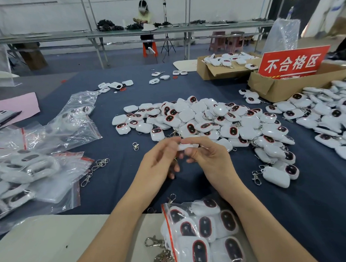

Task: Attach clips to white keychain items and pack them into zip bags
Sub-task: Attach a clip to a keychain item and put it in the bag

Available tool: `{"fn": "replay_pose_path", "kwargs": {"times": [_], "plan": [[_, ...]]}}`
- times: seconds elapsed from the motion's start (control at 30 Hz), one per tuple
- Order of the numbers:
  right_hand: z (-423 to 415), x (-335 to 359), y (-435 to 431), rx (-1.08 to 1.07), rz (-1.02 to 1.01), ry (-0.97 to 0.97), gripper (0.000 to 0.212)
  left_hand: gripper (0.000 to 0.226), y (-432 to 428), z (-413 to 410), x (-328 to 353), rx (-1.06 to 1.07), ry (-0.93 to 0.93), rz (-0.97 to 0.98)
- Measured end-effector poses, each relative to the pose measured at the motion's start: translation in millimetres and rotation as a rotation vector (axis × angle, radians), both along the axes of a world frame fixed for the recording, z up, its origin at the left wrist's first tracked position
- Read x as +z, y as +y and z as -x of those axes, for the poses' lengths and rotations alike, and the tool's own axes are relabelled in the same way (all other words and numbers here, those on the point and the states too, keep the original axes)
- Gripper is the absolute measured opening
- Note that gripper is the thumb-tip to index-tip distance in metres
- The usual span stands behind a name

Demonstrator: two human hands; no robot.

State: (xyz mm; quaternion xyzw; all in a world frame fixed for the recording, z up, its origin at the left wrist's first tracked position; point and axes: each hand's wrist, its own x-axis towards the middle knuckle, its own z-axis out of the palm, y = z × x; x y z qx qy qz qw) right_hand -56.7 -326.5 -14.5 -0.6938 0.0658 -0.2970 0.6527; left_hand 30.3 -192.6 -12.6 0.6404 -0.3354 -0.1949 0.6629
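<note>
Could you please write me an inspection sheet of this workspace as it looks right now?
Surface: dark blue cloth, pale board at near edge.
Job's things: heap of white keychain items; loose clips; filled zip bag nearest; more bags at left.
Clutter: cardboard boxes, red sign, pink sheet.
Grippers: left hand and right hand together hold one white item.
Cables: nothing seen.
Surroundings: seated person at far bench, tripod.

You see glossy white plastic keychain items (207, 118) on a matt dark cloth tabletop (118, 172), shiny metal clips (99, 163), crinkled clear plastic zip bags (73, 122), and brown cardboard boxes (274, 88).
</note>
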Motion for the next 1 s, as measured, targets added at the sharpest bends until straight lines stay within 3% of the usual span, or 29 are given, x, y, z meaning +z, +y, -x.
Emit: {"fn": "replay_pose_path", "kwargs": {"times": [0.1, 0.3, 0.47, 0.67, 1.0], "plan": [[1, 0, 0, -0.024, -0.025, -0.054, 0.017, 0.017, -3, 4, -3, 0.065, -0.089, 0.004], [1, -7, -1, -0.119, 0.046, -0.086, 0.028, 0.029, -5, 6, -3, 0.054, -0.069, 0.019], [3, -5, -1, -0.127, 0.067, -0.065, 0.027, 0.021, -5, 5, -4, 0.054, -0.067, 0.009], [1, 4, 2, -0.018, -0.062, 0.030, 0.022, 0.010, -1, 5, -8, 0.179, -0.167, -0.034], [5, 1, -4, 0.010, -0.088, 0.075, 0.018, 0.010, -1, 3, -9, 0.126, -0.149, -0.059]]}}
